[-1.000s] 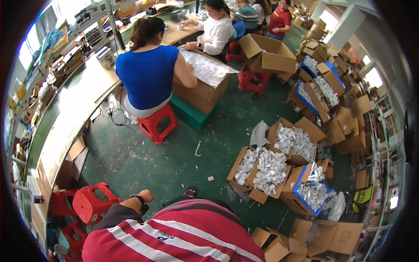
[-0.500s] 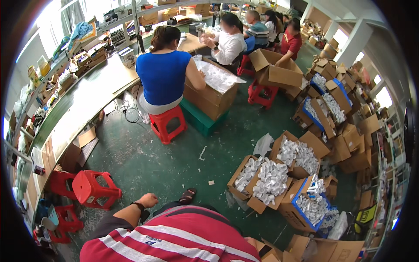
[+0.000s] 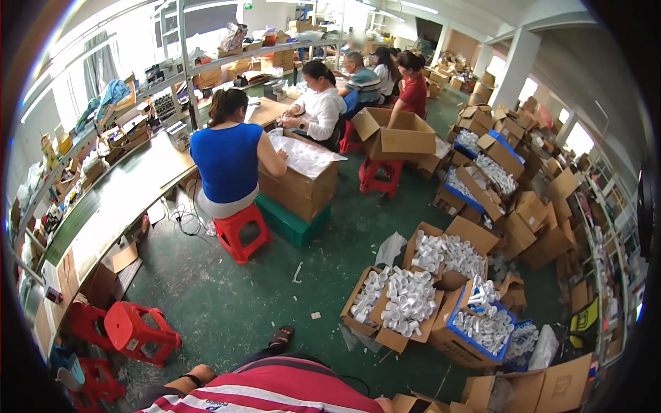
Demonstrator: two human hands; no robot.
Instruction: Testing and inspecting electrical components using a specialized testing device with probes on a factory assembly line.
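Green floor (image 3: 227, 296) borders a likely light, stiff carton (image 3: 405, 402) at five o'clock, best held by its walls; left grip (image 3: 203, 374) and right grip (image 3: 384, 405) both unreadable.

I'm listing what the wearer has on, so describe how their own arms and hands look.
The left hand looks bare, with no glove, and a dark band circles its wrist. The forearm is uncovered below a dark sleeve, beside a red shirt front with pale stripes. The right hand barely shows at the lower edge, too little to describe.
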